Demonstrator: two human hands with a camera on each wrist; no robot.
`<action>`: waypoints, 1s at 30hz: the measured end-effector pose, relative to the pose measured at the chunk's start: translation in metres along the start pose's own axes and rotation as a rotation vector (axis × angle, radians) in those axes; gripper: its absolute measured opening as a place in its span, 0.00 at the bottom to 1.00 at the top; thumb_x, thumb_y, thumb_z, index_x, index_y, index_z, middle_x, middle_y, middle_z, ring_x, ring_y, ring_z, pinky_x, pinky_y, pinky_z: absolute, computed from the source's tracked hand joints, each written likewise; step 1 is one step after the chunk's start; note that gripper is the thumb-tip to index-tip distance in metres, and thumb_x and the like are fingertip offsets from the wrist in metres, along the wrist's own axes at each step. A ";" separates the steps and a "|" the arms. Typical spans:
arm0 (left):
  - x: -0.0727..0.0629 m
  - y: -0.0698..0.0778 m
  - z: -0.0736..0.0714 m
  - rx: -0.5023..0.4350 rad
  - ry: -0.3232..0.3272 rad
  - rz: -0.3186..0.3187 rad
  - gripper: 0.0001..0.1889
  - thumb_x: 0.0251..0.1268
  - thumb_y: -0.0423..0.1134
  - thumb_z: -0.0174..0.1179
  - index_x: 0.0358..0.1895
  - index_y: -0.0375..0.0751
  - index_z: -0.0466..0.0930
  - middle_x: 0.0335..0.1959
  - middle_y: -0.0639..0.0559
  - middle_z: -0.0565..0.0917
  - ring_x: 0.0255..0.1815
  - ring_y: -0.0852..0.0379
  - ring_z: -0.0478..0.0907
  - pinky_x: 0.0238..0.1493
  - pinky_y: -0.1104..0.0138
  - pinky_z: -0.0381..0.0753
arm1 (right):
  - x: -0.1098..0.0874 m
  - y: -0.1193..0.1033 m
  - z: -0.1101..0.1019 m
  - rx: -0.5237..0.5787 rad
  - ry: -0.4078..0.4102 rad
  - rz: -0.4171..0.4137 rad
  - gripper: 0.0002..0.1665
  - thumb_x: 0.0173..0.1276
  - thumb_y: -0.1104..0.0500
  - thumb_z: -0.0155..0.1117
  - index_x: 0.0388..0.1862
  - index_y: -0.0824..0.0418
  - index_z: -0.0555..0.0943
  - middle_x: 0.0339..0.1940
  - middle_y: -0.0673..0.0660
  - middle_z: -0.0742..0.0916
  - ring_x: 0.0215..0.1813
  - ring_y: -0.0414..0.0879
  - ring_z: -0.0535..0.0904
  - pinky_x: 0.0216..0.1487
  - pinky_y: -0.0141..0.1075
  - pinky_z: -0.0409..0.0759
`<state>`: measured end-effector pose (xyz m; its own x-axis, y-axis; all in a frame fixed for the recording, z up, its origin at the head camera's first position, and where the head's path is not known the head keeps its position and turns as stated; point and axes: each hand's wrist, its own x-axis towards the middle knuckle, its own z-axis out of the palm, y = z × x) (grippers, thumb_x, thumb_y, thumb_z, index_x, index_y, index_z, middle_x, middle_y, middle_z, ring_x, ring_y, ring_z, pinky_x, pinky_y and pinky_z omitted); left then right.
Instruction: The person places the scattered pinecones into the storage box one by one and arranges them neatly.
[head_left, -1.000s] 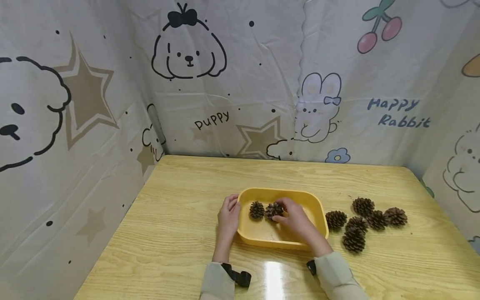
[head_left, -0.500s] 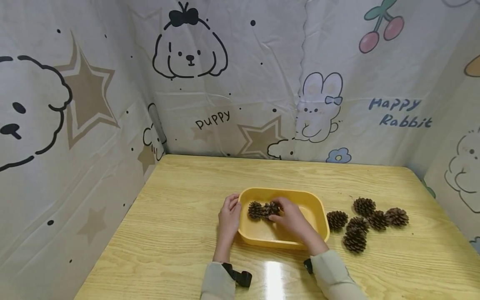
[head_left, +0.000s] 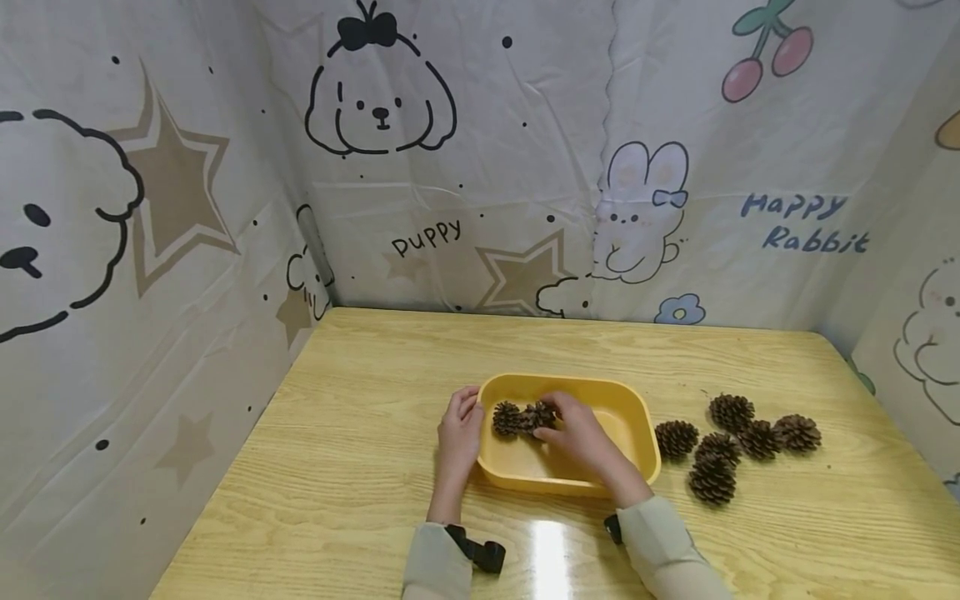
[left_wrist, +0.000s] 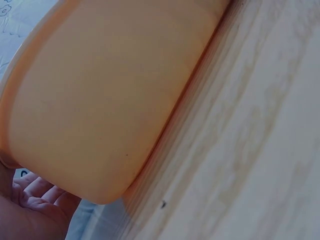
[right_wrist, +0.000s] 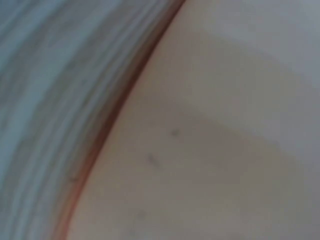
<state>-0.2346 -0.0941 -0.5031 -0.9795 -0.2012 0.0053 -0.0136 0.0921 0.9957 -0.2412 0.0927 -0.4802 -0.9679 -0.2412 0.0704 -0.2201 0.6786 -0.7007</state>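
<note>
Inside a shallow yellow plastic tray (head_left: 547, 485), my right hand (head_left: 581, 433) pinches a brown pine cone (head_left: 536, 417) between thumb and fingers. It lies close against another pine cone (head_left: 506, 419) at the tray's left end. My left hand (head_left: 459, 433) rests against the outside of that end, its fingers relaxed along the wall. In the left wrist view, part of the left hand (left_wrist: 37, 207) shows past the tray's corner, with the thumb by the rim. The right wrist view shows only the blurred tray wall (right_wrist: 200, 150) and tabletop; the right hand is hidden there.
Several pine cones (head_left: 716, 450) lie loosely grouped on the wooden table (head_left: 337, 467), right of the tray; the closest one (head_left: 677, 439) is beside its wall. A printed cloth (head_left: 450, 192) hangs behind and at the sides. Light glares off the table's front (head_left: 550, 558).
My right hand has moved left inside the tray with its pine cone, bringing it up against the other one, which has shifted slightly left. My left hand stays at the tray's end.
</note>
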 end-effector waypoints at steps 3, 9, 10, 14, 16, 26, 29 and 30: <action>0.000 0.000 0.000 0.006 -0.001 0.001 0.16 0.72 0.36 0.51 0.60 0.39 0.75 0.61 0.37 0.80 0.64 0.41 0.77 0.64 0.52 0.78 | 0.000 0.000 0.000 -0.008 -0.002 0.006 0.29 0.61 0.64 0.70 0.60 0.72 0.74 0.58 0.68 0.82 0.56 0.63 0.80 0.58 0.52 0.80; 0.000 0.000 0.000 0.002 -0.004 0.002 0.16 0.73 0.36 0.51 0.60 0.39 0.75 0.61 0.37 0.80 0.64 0.41 0.77 0.64 0.52 0.78 | -0.001 0.000 -0.001 -0.002 0.000 0.027 0.32 0.61 0.62 0.71 0.62 0.71 0.73 0.60 0.68 0.80 0.58 0.64 0.79 0.60 0.53 0.79; 0.000 0.000 0.001 0.001 -0.004 0.002 0.16 0.73 0.36 0.51 0.60 0.39 0.75 0.61 0.37 0.80 0.64 0.41 0.77 0.64 0.53 0.78 | -0.001 0.000 -0.002 0.000 0.002 0.027 0.33 0.61 0.61 0.71 0.62 0.71 0.73 0.60 0.68 0.80 0.58 0.64 0.79 0.60 0.53 0.79; 0.001 -0.002 0.001 0.008 -0.001 0.004 0.16 0.73 0.36 0.52 0.60 0.39 0.75 0.61 0.37 0.80 0.64 0.41 0.77 0.63 0.52 0.78 | -0.001 0.001 -0.003 0.023 0.000 0.040 0.34 0.61 0.60 0.71 0.64 0.70 0.72 0.61 0.68 0.80 0.60 0.65 0.78 0.62 0.53 0.78; 0.001 -0.002 0.001 0.012 0.002 0.001 0.16 0.73 0.36 0.52 0.60 0.39 0.75 0.61 0.37 0.80 0.64 0.41 0.77 0.63 0.52 0.78 | -0.002 0.002 -0.004 0.037 -0.001 0.057 0.35 0.62 0.59 0.70 0.65 0.69 0.70 0.62 0.68 0.79 0.62 0.65 0.76 0.64 0.54 0.76; 0.002 -0.003 0.001 0.028 -0.008 -0.007 0.17 0.73 0.37 0.51 0.61 0.41 0.74 0.62 0.38 0.80 0.64 0.41 0.77 0.64 0.52 0.78 | -0.017 0.001 -0.016 0.088 0.138 0.007 0.31 0.64 0.56 0.69 0.64 0.66 0.73 0.62 0.65 0.81 0.65 0.61 0.76 0.67 0.52 0.74; 0.002 -0.003 0.000 0.035 -0.007 -0.015 0.17 0.73 0.38 0.51 0.62 0.41 0.74 0.62 0.38 0.79 0.64 0.41 0.77 0.64 0.52 0.77 | -0.020 0.005 -0.019 0.112 0.179 -0.016 0.30 0.63 0.57 0.69 0.62 0.66 0.74 0.61 0.64 0.82 0.64 0.61 0.77 0.67 0.52 0.75; 0.002 -0.003 0.000 0.037 -0.005 -0.017 0.17 0.73 0.38 0.51 0.62 0.41 0.74 0.62 0.38 0.79 0.64 0.41 0.77 0.64 0.52 0.77 | -0.021 0.006 -0.019 0.118 0.187 -0.023 0.30 0.63 0.58 0.69 0.62 0.67 0.74 0.61 0.65 0.82 0.64 0.61 0.77 0.67 0.52 0.75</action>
<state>-0.2360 -0.0950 -0.5060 -0.9801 -0.1980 -0.0121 -0.0373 0.1243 0.9915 -0.2249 0.1152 -0.4720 -0.9707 -0.1158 0.2103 -0.2378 0.5856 -0.7749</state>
